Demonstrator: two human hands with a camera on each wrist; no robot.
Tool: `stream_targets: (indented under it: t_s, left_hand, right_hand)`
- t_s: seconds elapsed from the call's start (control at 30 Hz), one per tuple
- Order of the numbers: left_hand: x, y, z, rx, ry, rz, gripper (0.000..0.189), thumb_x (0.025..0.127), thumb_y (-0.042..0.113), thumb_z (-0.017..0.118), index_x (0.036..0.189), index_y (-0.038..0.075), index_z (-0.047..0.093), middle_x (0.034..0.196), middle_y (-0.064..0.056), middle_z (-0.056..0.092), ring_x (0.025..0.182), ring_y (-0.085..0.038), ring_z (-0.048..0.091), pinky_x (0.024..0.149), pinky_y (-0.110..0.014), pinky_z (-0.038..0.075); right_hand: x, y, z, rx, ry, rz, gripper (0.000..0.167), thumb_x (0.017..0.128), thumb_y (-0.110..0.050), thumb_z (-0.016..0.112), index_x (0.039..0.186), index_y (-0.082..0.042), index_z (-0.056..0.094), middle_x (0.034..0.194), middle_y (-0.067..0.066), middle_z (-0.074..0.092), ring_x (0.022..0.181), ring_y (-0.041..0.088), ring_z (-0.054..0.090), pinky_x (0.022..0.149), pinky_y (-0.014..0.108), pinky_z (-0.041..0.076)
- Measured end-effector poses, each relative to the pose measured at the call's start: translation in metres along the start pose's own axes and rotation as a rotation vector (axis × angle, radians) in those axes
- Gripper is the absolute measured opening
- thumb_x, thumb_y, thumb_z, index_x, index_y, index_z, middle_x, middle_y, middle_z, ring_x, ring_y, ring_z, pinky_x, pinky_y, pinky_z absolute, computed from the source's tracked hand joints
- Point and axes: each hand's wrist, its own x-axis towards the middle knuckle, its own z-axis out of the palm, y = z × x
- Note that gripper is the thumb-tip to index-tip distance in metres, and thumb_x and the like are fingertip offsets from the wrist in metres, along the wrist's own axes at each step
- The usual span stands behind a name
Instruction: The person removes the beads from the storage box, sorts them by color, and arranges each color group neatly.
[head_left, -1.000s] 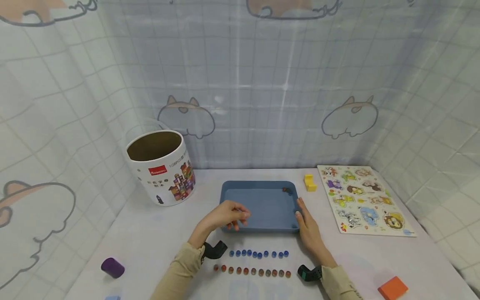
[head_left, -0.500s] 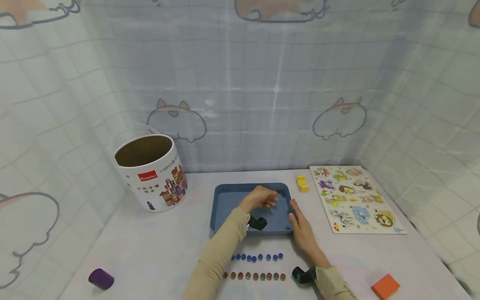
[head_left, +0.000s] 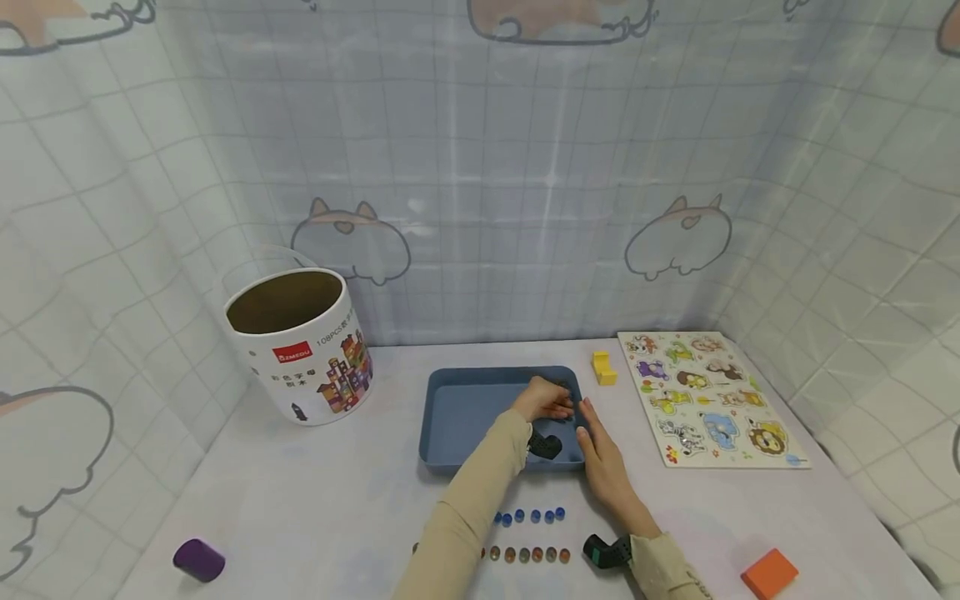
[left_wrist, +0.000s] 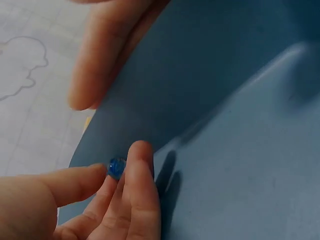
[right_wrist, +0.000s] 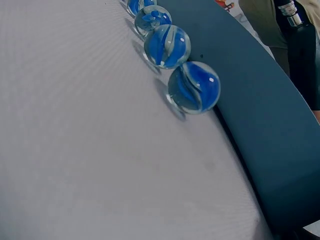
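My left hand [head_left: 544,400] is inside the blue tray [head_left: 459,421], near its right wall. In the left wrist view its thumb and fingers pinch a blue glass marble [left_wrist: 117,168]. My right hand [head_left: 607,467] lies along the outside of the tray's right edge, fingers extended. Below the tray runs a row of blue marbles [head_left: 536,516], with a row of reddish-brown marbles [head_left: 537,554] nearer me; the left forearm hides part of both rows. Close up in the right wrist view, blue-swirled marbles [right_wrist: 194,87] line up beside the tray's wall.
A white printed bucket [head_left: 307,358] stands at the back left. A purple cylinder [head_left: 199,560] lies at front left, an orange block [head_left: 769,573] at front right. Right of the tray are a yellow block [head_left: 603,367] and an animal puzzle board [head_left: 712,400].
My left hand has moved from the tray's left front edge across to its right side, and its fingers now pinch a marble there. The right hand stays at the tray's right edge.
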Motion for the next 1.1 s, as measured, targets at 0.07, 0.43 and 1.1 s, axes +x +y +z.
stream_targets:
  t_s: [0.07,0.43,1.1]
  left_hand:
    - [-0.001,-0.001,0.001,0.0,-0.01,-0.001,0.024,0.093,0.003,0.061,0.113,-0.011,0.063,0.099,-0.023,0.071,0.073,-0.022,0.073,0.068,-0.027,0.06]
    - [-0.004,-0.006,-0.009,-0.036,-0.075,-0.033,0.018,0.091,0.001,0.064,0.104,-0.01,0.07,0.1,-0.022,0.072,0.065,-0.014,0.069,0.069,-0.024,0.059]
    - [-0.05,-0.002,-0.095,-0.002,-0.13,0.16,0.04,0.097,0.016,0.059,0.131,-0.005,0.055,0.11,-0.016,0.069,0.076,-0.009,0.068,0.085,-0.031,0.057]
  right_hand:
    - [0.0,-0.001,0.0,0.005,-0.002,0.0,0.049,0.106,-0.02,0.038,0.152,-0.003,0.029,0.159,0.018,0.024,0.145,0.039,0.026,0.113,0.053,0.021]
    - [-0.002,-0.001,0.0,-0.001,-0.007,0.009,0.05,0.107,-0.026,0.035,0.153,-0.006,0.029,0.159,0.018,0.025,0.146,0.038,0.026,0.114,0.051,0.02]
    - [-0.001,-0.001,-0.001,-0.014,0.006,-0.003,0.05,0.106,-0.024,0.038,0.152,-0.005,0.03,0.159,0.017,0.025,0.146,0.037,0.027,0.117,0.04,0.02]
